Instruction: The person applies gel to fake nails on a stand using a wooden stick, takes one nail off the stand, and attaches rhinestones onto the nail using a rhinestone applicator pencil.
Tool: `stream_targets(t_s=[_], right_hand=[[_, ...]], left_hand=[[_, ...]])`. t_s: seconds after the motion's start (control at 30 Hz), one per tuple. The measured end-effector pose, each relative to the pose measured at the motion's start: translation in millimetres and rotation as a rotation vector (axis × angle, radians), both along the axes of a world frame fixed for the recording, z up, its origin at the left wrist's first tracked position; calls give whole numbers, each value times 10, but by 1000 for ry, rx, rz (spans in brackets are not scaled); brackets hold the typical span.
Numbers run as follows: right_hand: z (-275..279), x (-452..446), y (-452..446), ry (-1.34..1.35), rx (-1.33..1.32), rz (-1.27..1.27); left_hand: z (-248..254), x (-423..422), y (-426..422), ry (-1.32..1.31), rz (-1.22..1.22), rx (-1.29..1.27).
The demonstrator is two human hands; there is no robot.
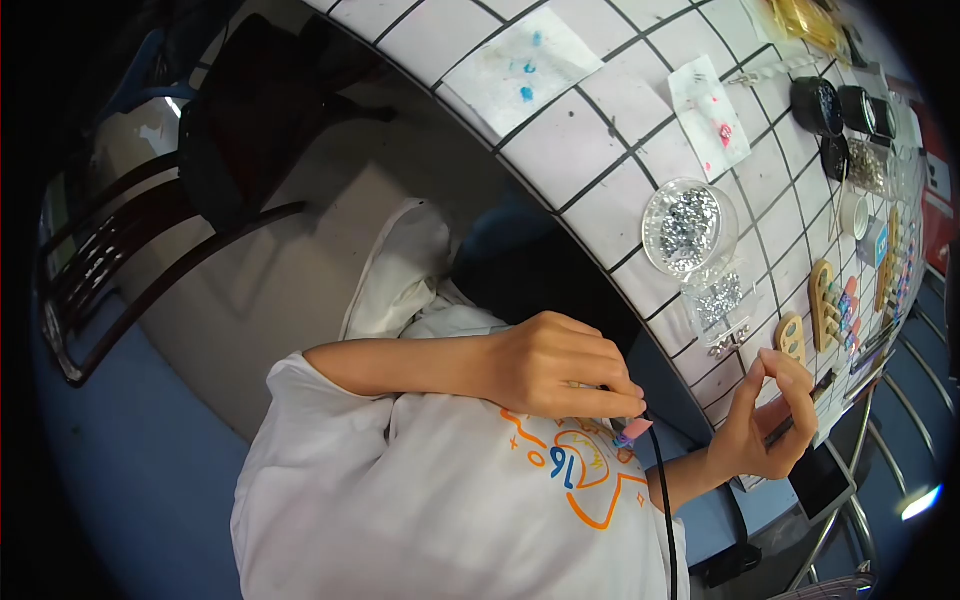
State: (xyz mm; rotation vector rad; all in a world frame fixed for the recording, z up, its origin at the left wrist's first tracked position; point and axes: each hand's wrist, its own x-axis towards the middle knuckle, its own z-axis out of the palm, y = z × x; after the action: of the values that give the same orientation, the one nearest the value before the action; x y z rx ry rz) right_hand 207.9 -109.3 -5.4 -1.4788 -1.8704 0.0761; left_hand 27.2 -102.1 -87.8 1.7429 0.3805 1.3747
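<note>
Zero heft probably, but looks stiff and chippable, so grab side edges on that pink-purple nail piece (634,433), pinched at left hand (568,368) fingertips, with right hand (768,425) apart, fingertips together.

Yellow packet (808,27): cut by top edge
Cable (663,490): cut by bottom edge
Right hand (770,418): pinch contents unclear

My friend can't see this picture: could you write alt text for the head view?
A person in white has the left hand beside a small pink-and-purple piece, the right hand curled near a white tiled table bearing a dish of silvery bits.
</note>
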Motion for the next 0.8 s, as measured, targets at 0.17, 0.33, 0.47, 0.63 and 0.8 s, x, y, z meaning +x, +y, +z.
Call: stream_targets(t_s=[0.17, 0.33, 0.47, 0.63, 0.8], right_hand=[[-78, 29, -37, 192, 46, -10], [-92, 119, -81, 282, 93, 6], [-86, 178, -134, 393, 132, 34], [-105, 291, -205, 557, 147, 107], [-137, 373, -261, 656, 176, 198]], left_hand=[[10, 17, 62, 50, -60, 70], [111, 100, 94, 96, -58, 137], [318, 168, 190, 190, -77, 83], [395, 352, 139, 219, 60, -8], [447, 436, 88, 261, 17, -44]])
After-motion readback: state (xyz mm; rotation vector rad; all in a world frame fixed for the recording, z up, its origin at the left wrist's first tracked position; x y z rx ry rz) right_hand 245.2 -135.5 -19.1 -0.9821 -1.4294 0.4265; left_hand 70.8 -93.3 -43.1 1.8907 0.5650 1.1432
